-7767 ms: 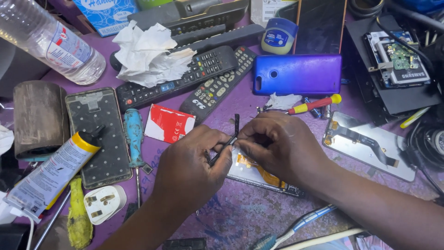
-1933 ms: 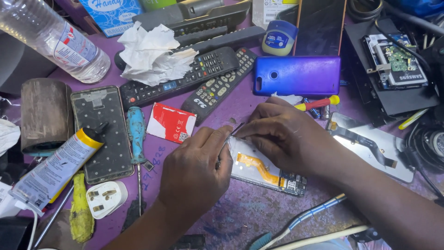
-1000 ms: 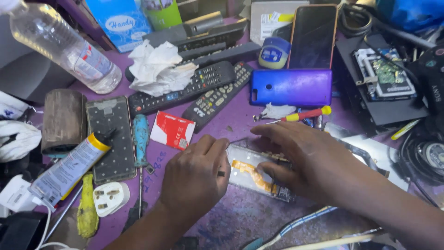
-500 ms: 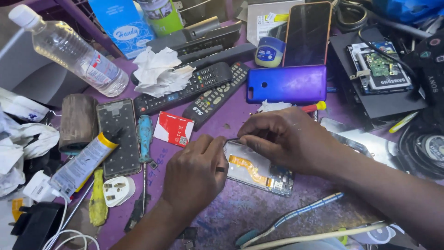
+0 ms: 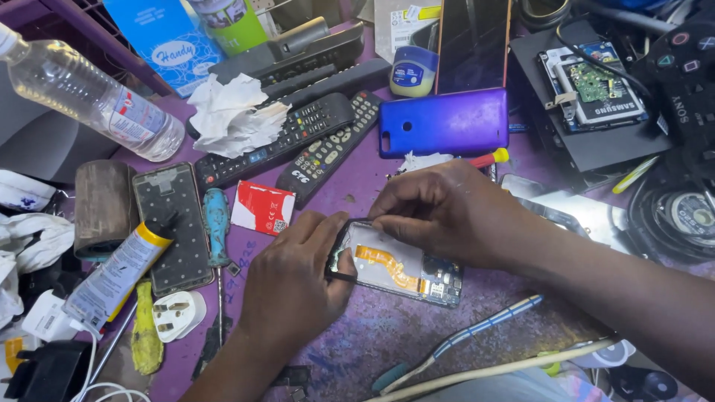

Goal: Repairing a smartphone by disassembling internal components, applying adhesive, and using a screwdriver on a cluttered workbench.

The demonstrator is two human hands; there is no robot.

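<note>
Left hand point(image 5: 294, 286): fingers pinched shut on opened phone point(image 5: 395, 262), left edge.
Right hand point(image 5: 447, 212): fingers closed on its top edge.
Red card point(image 5: 261, 208): just beyond left fingers, on purple bench point(image 5: 387, 335).

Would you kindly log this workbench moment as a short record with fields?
Surface: purple worktop, cluttered
Work item: opened phone with an orange flex cable showing inside
Left hand: left hand grips the phone's left edge
Right hand: right hand pinches at the phone's top edge
Behind hands: purple phone back, two remote controls, crumpled tissue
Left side: blue-handled screwdriver, glue tube, white plug, clear bottle
Right side: circuit board on a dark tray
</note>
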